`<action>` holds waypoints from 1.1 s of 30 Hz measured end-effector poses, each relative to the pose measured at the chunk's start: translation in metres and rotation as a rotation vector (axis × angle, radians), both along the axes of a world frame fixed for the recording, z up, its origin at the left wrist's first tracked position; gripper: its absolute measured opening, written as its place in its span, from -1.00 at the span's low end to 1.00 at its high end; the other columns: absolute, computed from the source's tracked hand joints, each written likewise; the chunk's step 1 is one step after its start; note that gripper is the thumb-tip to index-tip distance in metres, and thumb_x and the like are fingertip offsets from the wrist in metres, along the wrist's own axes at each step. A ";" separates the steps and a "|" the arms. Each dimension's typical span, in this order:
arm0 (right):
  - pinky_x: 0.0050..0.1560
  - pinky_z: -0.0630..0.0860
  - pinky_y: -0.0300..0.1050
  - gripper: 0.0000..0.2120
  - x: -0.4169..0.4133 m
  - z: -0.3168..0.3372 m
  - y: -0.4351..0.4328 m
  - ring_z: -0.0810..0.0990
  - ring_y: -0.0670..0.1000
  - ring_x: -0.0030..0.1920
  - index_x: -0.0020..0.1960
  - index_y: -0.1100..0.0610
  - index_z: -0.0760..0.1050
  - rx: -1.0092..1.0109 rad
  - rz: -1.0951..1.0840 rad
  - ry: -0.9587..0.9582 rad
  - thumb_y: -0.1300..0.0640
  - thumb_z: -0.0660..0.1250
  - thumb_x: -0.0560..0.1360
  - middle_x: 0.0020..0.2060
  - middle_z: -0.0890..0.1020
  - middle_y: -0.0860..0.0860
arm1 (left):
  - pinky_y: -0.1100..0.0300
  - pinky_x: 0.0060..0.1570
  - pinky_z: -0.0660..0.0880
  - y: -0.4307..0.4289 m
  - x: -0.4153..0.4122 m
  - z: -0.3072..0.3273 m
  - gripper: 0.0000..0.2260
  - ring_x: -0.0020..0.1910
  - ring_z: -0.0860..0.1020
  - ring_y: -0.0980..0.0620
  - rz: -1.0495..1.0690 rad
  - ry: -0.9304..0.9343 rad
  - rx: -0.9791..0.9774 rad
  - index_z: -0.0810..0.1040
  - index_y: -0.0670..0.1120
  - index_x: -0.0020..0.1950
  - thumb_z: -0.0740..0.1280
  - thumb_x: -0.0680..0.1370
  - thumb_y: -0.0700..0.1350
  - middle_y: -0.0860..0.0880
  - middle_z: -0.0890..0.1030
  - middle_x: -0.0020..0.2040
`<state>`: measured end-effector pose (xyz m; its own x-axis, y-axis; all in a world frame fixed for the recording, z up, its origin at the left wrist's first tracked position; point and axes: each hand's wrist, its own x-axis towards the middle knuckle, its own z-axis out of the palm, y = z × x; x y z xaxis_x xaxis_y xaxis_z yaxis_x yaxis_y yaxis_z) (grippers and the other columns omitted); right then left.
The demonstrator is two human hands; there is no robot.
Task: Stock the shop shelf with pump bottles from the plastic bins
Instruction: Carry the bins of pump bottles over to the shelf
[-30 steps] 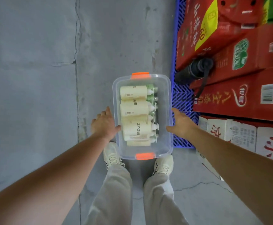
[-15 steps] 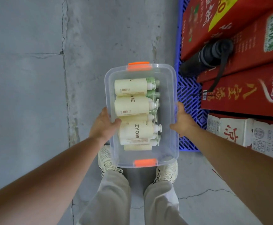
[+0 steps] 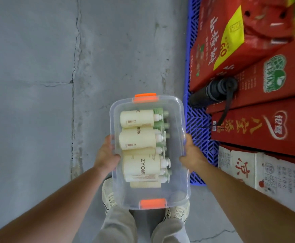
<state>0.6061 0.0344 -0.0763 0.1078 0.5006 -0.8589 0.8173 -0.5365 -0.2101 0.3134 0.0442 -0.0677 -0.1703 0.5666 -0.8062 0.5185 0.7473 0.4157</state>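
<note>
Right now you hold a clear plastic bin with both hands, above your shoes and the cracked concrete floor. Your left hand clamps its 9 o'clock long wall, thumb hooked over the rim; your right hand clamps the 3 o'clock wall the same way, fingers curled out of sight underneath. The bin's long axis runs 12 to 6 o'clock, with an orange latch at the far end and another orange latch at the near end.

Inside, cream pump bottles lie on their sides, stacked, long axes across the bin, with pump heads pointing to 3 o'clock. Green bottles show beneath them toward the 3 o'clock wall. One label reads "ZYOME"; others show only part of that lettering.

At 2 o'clock from the bin, red cartons printed with Chinese characters sit on a blue plastic pallet; one has a yellow patch bearing "60". A black flask with a strap lies on the cartons. At 4 o'clock are white cartons with red characters.
</note>
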 end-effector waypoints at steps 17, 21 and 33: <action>-0.18 0.60 0.04 -0.27 -0.078 0.314 -0.001 0.64 0.12 -0.14 0.48 0.06 -0.02 -0.027 0.158 0.001 0.22 0.34 0.47 -0.07 0.60 0.14 | 0.09 -0.44 0.60 -0.039 -0.098 0.303 -0.30 -0.21 0.66 -0.03 -0.017 -0.054 -0.017 0.16 0.11 0.54 0.31 0.51 -0.36 -0.13 0.47 0.35; -0.13 0.58 0.04 -0.23 -0.114 0.385 0.004 0.63 0.20 -0.06 0.51 0.12 -0.03 0.009 0.247 0.003 0.21 0.37 0.47 -0.03 0.61 0.21 | 0.05 -0.45 0.60 -0.055 -0.131 0.379 -0.33 -0.34 0.63 -0.08 0.014 -0.027 0.021 0.21 0.07 0.51 0.33 0.50 -0.36 -0.06 0.50 0.11; -0.25 0.66 0.18 -0.28 -0.260 0.515 0.022 0.66 0.21 -0.13 0.49 -0.04 0.05 0.038 0.580 0.185 0.34 0.32 0.49 0.03 0.56 0.13 | 0.03 -0.43 0.58 -0.179 -0.215 0.489 -0.32 -0.29 0.59 -0.08 0.590 -0.039 0.110 0.22 0.11 0.49 0.34 0.48 -0.34 -0.12 0.54 0.07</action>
